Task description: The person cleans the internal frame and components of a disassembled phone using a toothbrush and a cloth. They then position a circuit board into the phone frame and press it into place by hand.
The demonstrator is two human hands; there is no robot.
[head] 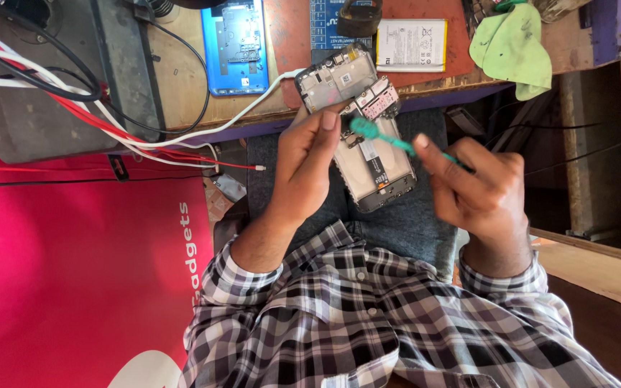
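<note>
- Head view: our left hand grips the opened phone by its edge, below the counter rim.
- Our right hand pinches a green tool over its circuit boards.
- We judge the phone light, stiff, fragile; hold the frame edges.

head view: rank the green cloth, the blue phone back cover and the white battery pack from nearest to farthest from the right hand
From the right hand:
1. White rectangular battery pack, on the bench straight above the hand.
2. Pale green cloth, at the bench's upper right; too close to the battery pack to rank firmly.
3. Blue plastic phone back cover, far across on the left.
</note>
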